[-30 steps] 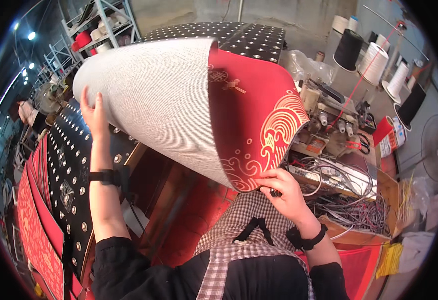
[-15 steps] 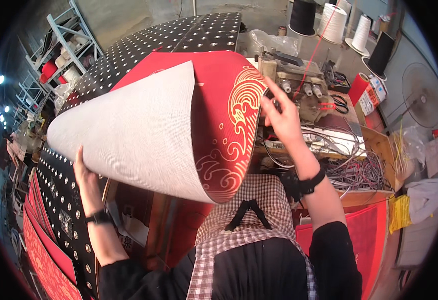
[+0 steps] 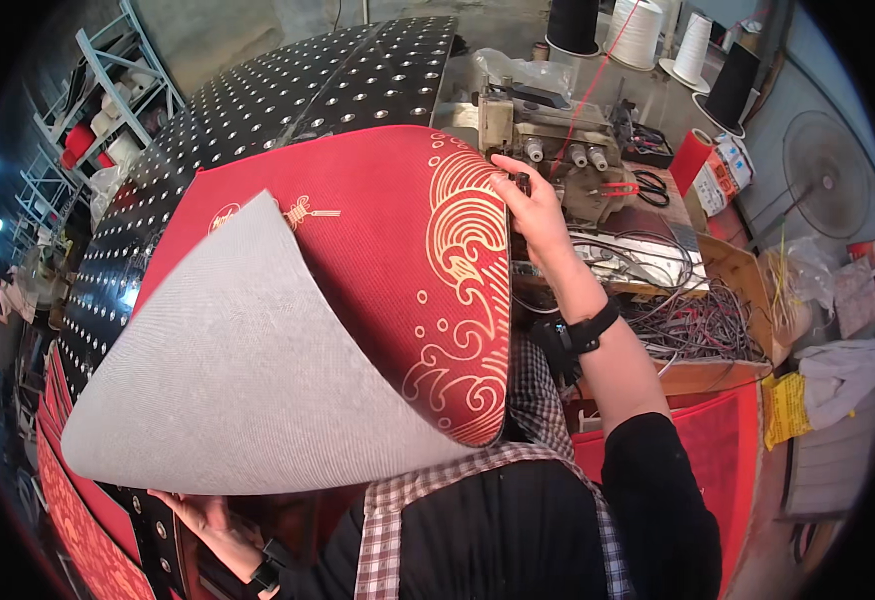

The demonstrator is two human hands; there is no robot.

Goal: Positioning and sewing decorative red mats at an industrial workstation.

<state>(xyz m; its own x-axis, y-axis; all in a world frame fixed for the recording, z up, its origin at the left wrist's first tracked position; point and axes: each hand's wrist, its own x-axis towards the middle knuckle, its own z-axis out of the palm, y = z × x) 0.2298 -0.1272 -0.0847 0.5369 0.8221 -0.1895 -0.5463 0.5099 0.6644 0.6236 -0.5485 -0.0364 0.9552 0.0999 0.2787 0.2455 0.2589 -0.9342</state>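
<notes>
A large red floor mat [image 3: 378, 200] with gold wave patterns spreads before me, its near left part folded over so the grey backing [image 3: 218, 380] faces up. At the fold's near edge, low on the left, my left hand [image 3: 216, 528] grips the mat, its fingers partly hidden under it. My right hand [image 3: 533, 210] is closed on the mat's right edge near the far corner. A small dark object shows between its fingers, too little visible to name. Just beyond this hand stands a sewing machine [image 3: 563, 150].
A black table [image 3: 308, 95] with metal studs extends behind the mat. Thread cones [image 3: 693, 50] stand at the back right, near scissors [image 3: 650, 188]. A wooden box [image 3: 758, 340] holds tangled trimmings. More red mats [image 3: 88, 510] lie at lower left; a fan [image 3: 823, 175] is far right.
My left hand has come down and nearer with the folded part, so the mat lies flatter and more red face shows. My right hand stays on the right edge.
</notes>
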